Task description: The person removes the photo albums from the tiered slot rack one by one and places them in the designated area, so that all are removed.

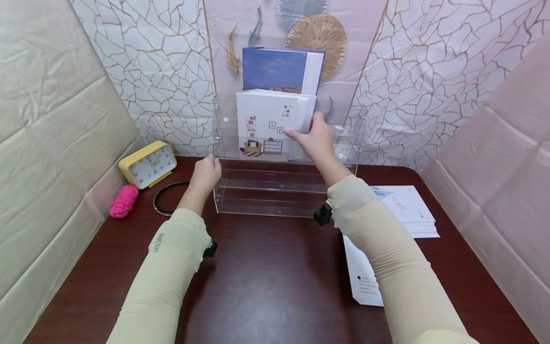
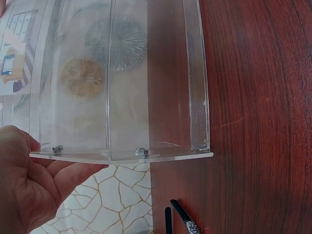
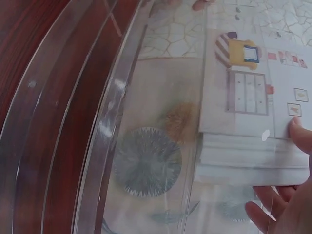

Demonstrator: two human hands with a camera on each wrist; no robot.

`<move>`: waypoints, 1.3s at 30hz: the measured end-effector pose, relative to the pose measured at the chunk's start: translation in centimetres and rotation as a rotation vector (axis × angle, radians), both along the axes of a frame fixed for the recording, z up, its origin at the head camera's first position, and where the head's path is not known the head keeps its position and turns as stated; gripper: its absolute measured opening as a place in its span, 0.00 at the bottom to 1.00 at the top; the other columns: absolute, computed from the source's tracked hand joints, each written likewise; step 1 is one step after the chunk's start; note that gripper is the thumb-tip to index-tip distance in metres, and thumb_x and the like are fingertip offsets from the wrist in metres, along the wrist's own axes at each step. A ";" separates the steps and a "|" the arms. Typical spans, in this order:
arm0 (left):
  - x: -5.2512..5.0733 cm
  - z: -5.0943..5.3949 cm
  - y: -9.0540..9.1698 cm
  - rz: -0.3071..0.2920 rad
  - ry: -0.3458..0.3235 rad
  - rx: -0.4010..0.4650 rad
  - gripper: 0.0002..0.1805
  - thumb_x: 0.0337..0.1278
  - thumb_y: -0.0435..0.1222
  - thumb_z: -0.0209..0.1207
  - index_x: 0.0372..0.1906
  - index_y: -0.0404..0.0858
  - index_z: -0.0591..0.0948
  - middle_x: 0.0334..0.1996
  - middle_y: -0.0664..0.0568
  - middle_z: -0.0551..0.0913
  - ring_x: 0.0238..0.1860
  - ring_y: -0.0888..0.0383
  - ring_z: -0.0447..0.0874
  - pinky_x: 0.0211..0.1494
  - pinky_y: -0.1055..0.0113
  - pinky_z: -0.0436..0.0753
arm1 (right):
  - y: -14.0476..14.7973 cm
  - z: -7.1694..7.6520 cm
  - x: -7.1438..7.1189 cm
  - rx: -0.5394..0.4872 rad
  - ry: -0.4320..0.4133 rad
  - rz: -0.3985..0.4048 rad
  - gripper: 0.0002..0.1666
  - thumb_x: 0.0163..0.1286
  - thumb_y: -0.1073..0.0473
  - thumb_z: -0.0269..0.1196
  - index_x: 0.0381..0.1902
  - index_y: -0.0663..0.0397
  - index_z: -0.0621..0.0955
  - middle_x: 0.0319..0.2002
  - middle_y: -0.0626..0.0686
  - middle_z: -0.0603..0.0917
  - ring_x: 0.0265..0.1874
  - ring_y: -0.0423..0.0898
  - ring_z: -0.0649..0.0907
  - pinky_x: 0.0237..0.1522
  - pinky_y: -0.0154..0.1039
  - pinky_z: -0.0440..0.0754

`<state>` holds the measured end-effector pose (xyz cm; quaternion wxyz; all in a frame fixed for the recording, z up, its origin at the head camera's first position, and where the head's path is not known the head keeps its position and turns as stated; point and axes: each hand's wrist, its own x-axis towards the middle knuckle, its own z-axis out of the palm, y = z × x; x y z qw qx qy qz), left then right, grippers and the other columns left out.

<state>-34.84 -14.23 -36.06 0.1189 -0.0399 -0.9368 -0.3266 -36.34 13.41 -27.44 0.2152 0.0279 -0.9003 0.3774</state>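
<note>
A clear acrylic book rack [image 1: 275, 209] with several tiers stands at the back of the table. My left hand [image 1: 206, 173] grips its left side panel, and in the left wrist view that hand [image 2: 29, 180] has its fingers curled round the panel's edge. My right hand [image 1: 317, 141] pinches a stack of white picture books [image 1: 262, 112] in the rack, thumb on the front cover and fingers round the right edge. The right wrist view shows several book edges [image 3: 243, 158] beside the fingers. A blue book [image 1: 275, 69] stands upright behind the white ones.
On the left are a yellow alarm clock [image 1: 150, 165], a pink yarn bundle [image 1: 123, 201] and a black headband-like loop [image 1: 159, 203]. More white books [image 1: 412, 205] lie at the right, and another white book [image 1: 363, 277] is partly under my right forearm. Fabric-covered walls enclose the table.
</note>
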 end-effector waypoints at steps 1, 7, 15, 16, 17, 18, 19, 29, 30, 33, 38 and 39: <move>0.0 0.0 0.0 -0.002 -0.001 0.005 0.18 0.69 0.36 0.39 0.42 0.23 0.73 0.41 0.27 0.77 0.47 0.35 0.76 0.50 0.47 0.73 | 0.0 0.0 0.0 -0.009 -0.005 0.004 0.37 0.51 0.40 0.71 0.47 0.57 0.68 0.40 0.55 0.77 0.39 0.50 0.77 0.41 0.44 0.74; 0.0 0.1 -0.2 -0.012 -0.001 0.025 0.17 0.69 0.35 0.39 0.37 0.24 0.72 0.36 0.28 0.77 0.43 0.37 0.77 0.48 0.47 0.73 | -0.3 0.2 -0.1 -0.048 -0.014 0.011 0.38 0.50 0.43 0.73 0.49 0.56 0.67 0.42 0.56 0.78 0.42 0.51 0.78 0.43 0.45 0.74; 0.1 0.0 -0.3 -0.026 -0.036 0.051 0.18 0.70 0.37 0.38 0.41 0.25 0.72 0.39 0.29 0.77 0.44 0.39 0.77 0.48 0.49 0.74 | -1.6 1.5 -0.1 -0.041 -0.061 0.018 0.40 0.53 0.43 0.71 0.54 0.53 0.63 0.46 0.53 0.76 0.47 0.49 0.76 0.50 0.42 0.73; 0.1 0.0 -0.3 -0.026 -0.033 0.049 0.18 0.70 0.37 0.38 0.41 0.25 0.72 0.39 0.29 0.77 0.44 0.39 0.77 0.48 0.48 0.74 | -1.8 1.8 -0.1 -0.034 -0.059 0.019 0.40 0.53 0.43 0.71 0.54 0.52 0.63 0.46 0.53 0.76 0.46 0.49 0.76 0.50 0.42 0.72; 0.0 0.0 -0.4 -0.026 -0.029 0.048 0.17 0.70 0.37 0.39 0.40 0.25 0.72 0.39 0.29 0.77 0.44 0.39 0.77 0.48 0.48 0.74 | -2.0 2.0 -0.1 -0.026 -0.057 0.018 0.40 0.53 0.43 0.71 0.53 0.52 0.63 0.45 0.53 0.76 0.45 0.49 0.76 0.49 0.42 0.73; 0.0 0.0 -0.4 -0.025 -0.023 0.046 0.17 0.70 0.37 0.39 0.40 0.26 0.72 0.39 0.29 0.77 0.45 0.39 0.77 0.48 0.48 0.74 | -2.2 2.3 -0.2 -0.020 -0.053 0.020 0.40 0.53 0.43 0.71 0.53 0.52 0.62 0.45 0.53 0.76 0.45 0.49 0.76 0.48 0.42 0.73; 0.0 0.0 -0.4 -0.024 -0.019 0.046 0.17 0.69 0.37 0.39 0.39 0.26 0.72 0.39 0.29 0.77 0.44 0.39 0.77 0.48 0.48 0.74 | -2.5 2.5 -0.2 -0.012 -0.051 0.021 0.39 0.53 0.43 0.71 0.53 0.52 0.62 0.44 0.53 0.76 0.44 0.49 0.76 0.48 0.42 0.73; 0.1 0.1 -0.3 -0.033 -0.050 0.073 0.15 0.70 0.37 0.39 0.30 0.32 0.68 0.27 0.37 0.72 0.35 0.43 0.74 0.42 0.52 0.75 | -3.8 4.3 -0.7 0.034 -0.034 0.059 0.38 0.53 0.47 0.72 0.53 0.52 0.64 0.45 0.52 0.78 0.44 0.48 0.78 0.46 0.41 0.73; 0.1 0.1 -0.4 -0.033 -0.054 0.071 0.15 0.70 0.38 0.39 0.30 0.32 0.67 0.27 0.37 0.72 0.35 0.43 0.74 0.41 0.52 0.74 | -3.9 4.4 -0.7 0.040 -0.036 0.063 0.38 0.52 0.47 0.72 0.53 0.52 0.64 0.45 0.52 0.78 0.43 0.48 0.78 0.46 0.41 0.73; 0.0 0.1 -0.5 -0.035 -0.066 0.068 0.15 0.71 0.38 0.39 0.31 0.31 0.68 0.27 0.37 0.71 0.35 0.43 0.73 0.42 0.52 0.74 | -4.0 4.8 -0.7 0.065 -0.044 0.064 0.38 0.52 0.47 0.72 0.53 0.51 0.65 0.46 0.53 0.78 0.44 0.48 0.77 0.47 0.42 0.74; -0.1 0.1 -0.5 -0.042 -0.072 0.058 0.16 0.71 0.38 0.38 0.36 0.29 0.70 0.33 0.33 0.74 0.41 0.42 0.74 0.46 0.50 0.73 | -4.0 5.0 -0.8 0.076 -0.042 0.074 0.37 0.52 0.48 0.73 0.53 0.52 0.67 0.46 0.53 0.78 0.44 0.49 0.77 0.47 0.43 0.74; -0.1 0.1 -0.6 -0.041 -0.071 0.055 0.16 0.71 0.38 0.38 0.36 0.29 0.70 0.34 0.33 0.74 0.41 0.42 0.75 0.47 0.50 0.73 | -4.0 5.0 -0.8 0.071 -0.039 0.077 0.37 0.52 0.48 0.73 0.53 0.52 0.67 0.46 0.53 0.78 0.43 0.48 0.77 0.47 0.43 0.74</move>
